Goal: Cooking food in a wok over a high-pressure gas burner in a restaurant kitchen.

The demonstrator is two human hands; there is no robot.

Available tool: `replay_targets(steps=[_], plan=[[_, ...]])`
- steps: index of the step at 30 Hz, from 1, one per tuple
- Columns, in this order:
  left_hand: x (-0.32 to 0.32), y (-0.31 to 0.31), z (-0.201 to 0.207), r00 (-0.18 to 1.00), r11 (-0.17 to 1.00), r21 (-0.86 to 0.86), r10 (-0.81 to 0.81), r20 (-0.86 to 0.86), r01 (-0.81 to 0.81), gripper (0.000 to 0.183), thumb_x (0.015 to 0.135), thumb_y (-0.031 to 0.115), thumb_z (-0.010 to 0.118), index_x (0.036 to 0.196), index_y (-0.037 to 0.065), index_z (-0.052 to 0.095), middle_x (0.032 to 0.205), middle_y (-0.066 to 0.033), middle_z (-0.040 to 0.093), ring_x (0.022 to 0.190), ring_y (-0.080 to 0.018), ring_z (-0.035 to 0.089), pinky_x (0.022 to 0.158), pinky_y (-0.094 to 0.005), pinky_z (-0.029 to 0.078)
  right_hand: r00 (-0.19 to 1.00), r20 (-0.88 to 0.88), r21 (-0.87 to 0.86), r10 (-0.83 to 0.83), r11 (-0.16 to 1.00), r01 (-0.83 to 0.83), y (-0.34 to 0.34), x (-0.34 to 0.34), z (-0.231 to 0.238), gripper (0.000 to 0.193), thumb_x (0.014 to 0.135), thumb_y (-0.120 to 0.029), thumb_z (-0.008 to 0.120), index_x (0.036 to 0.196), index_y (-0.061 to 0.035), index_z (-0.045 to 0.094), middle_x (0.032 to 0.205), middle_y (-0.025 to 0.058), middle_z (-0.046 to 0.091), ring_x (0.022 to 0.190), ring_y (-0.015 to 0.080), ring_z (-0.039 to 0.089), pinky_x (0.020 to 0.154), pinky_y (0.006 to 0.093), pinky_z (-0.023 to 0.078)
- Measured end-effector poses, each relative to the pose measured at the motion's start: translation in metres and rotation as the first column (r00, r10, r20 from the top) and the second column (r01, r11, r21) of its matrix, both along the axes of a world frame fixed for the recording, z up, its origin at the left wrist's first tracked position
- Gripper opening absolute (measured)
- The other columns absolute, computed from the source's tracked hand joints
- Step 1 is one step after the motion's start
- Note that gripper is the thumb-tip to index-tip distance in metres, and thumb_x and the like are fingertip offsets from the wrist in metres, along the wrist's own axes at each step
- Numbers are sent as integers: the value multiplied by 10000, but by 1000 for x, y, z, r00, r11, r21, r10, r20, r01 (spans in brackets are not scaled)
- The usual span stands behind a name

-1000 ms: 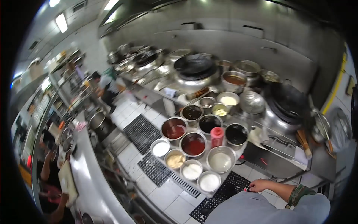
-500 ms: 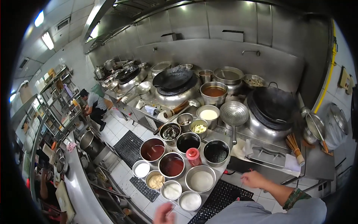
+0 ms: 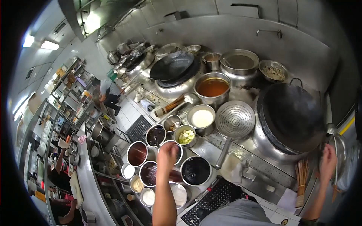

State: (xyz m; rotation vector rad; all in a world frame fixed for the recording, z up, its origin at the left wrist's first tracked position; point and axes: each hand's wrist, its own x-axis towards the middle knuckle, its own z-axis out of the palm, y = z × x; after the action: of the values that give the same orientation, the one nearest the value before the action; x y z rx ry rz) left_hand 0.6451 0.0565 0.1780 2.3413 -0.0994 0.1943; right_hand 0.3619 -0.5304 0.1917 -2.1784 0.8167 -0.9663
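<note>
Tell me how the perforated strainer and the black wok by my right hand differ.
The strainer is silvery and perforated; the wok is black, without visible holes. The strainer looks smaller than the wok. The strainer has a long straight handle, the wok a loop. Both are round.

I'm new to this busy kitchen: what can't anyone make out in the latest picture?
All in the head view:
- Whether the left hand holds anything: its own back hides the palm.
- Most of the metal pot beneath that hand in the picture: the hand covers it.
- Whether the right hand grips anything: blur and its angle obscure this.
- What the distant person is handling: too small.
</note>
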Motion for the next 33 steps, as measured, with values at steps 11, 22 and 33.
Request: replay_targets(steps=[11, 22, 33], plan=[[155, -4, -94, 975, 778, 627, 103, -198, 45, 511, 882, 337, 617, 1337, 105, 587, 1349, -105, 611, 1201, -381, 543, 1004, -491, 443, 327, -767, -382, -552, 802, 459, -217, -278, -111, 597, 974, -313, 597, 1447, 14, 438, 1371, 290, 513, 1253, 442, 505, 1041, 489, 412], [-12, -117, -55, 936, 911, 240, -292, -197, 335, 585, 830, 411, 762, 1221, -5, 631, 1161, -215, 657, 1060, -386, 636, 910, -463, 512, 639, -750, -219, -167, 976, -2, 80, -111, -128, 528, 816, -94, 704, 1312, -36, 534, 1197, 219, 542, 979, 399, 604, 905, 465, 486], [39, -132, -19, 888, 838, 310, -457, -53, 450, 429, 867, 130, 607, 1281, 30, 552, 999, -260, 659, 943, -424, 652, 840, -510, 524, 745, -649, 439, 152, 875, 204, 75, -140, -8, 595, 758, -123, 729, 1311, -19, 537, 1124, 162, 664, 1065, 325, 651, 952, 407, 500]])
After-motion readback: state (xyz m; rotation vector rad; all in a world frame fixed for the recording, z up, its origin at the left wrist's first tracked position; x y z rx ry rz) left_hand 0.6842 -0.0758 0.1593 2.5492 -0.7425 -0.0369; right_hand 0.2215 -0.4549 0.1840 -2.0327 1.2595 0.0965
